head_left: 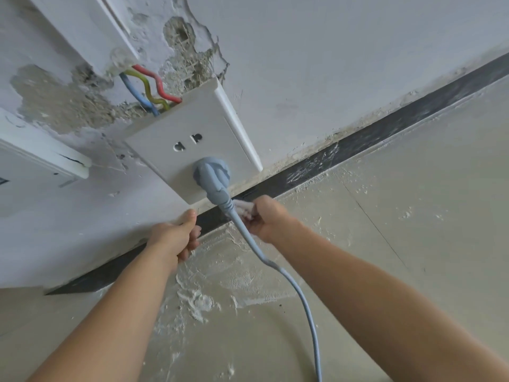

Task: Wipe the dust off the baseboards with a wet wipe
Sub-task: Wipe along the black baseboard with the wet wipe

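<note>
Two hands are down low at the foot of the wall [330,51], both close to the dark baseboard [371,132] that runs from 8 o'clock up to 2 o'clock across the view. The right hand [265,219] has its fingers curled round a crumpled white wet wipe [243,208]. The wipe sticks out at the hand's 10 o'clock and sits against the baseboard, just under the socket plate [192,128].

The left hand [176,238] lies at 8 o'clock from the wipe, near it but not touching it. Its fingers are curled in and the thumb points up, touching the wall's lower edge right above the baseboard. Nothing shows in that hand.

A grey plug [210,172] sits in the lower outlet of the socket plate, at 11 o'clock from the wipe. Its grey cable [300,293] drops between the two hands, passes just in front of the wipe and the right hand's fingers, then trails off to 5 o'clock over the floor [385,244].

The baseboard carries pale dusty streaks at 2 o'clock from the right hand. White plaster smears [198,299] mark the floor at 6 o'clock from the hands. Red, yellow-green and blue wires [146,84] enter the socket plate at its 11 o'clock, with chipped plaster around them.
</note>
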`<move>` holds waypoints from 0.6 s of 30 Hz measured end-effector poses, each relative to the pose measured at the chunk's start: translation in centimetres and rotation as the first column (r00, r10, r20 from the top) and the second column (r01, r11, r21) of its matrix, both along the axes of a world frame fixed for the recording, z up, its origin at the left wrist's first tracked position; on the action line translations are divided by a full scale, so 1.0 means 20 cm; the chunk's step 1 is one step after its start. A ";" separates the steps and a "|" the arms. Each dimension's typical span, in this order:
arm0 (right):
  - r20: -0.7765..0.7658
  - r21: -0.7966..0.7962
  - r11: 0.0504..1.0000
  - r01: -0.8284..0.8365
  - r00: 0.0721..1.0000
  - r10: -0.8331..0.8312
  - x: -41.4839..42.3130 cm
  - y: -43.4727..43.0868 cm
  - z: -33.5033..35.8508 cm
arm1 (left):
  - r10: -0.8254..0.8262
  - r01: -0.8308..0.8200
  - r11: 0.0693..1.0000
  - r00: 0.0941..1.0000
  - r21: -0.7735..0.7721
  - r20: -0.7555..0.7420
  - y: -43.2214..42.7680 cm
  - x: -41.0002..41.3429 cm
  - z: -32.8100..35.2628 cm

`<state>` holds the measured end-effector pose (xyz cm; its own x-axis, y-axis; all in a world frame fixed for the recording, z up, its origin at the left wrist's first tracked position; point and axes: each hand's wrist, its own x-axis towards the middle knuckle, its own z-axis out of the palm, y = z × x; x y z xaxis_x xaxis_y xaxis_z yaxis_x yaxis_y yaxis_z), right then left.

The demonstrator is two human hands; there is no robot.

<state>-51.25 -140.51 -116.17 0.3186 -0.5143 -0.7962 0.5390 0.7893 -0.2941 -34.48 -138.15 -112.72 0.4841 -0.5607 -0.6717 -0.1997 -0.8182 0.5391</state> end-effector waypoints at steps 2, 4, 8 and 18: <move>0.040 -0.008 0.997 0.083 0.996 -0.083 -0.10 -0.02 0.01 | 0.001 -0.001 1.000 1.000 -0.004 -0.013 0.00 -0.01 0.01; 0.048 -0.014 0.986 0.166 0.985 -0.166 -0.20 -0.04 0.02 | 0.001 -0.001 1.000 1.000 -0.015 -0.013 0.00 -0.02 0.01; -0.008 -0.035 0.895 0.444 0.896 -0.444 -0.41 -0.04 0.00 | 0.023 -0.023 0.999 1.000 -0.044 0.013 0.01 -0.05 0.02; -0.188 -0.005 0.998 0.056 0.981 -0.055 -0.18 0.03 -0.09 | 0.093 -0.093 0.993 0.996 -0.074 0.003 0.01 -0.07 -0.01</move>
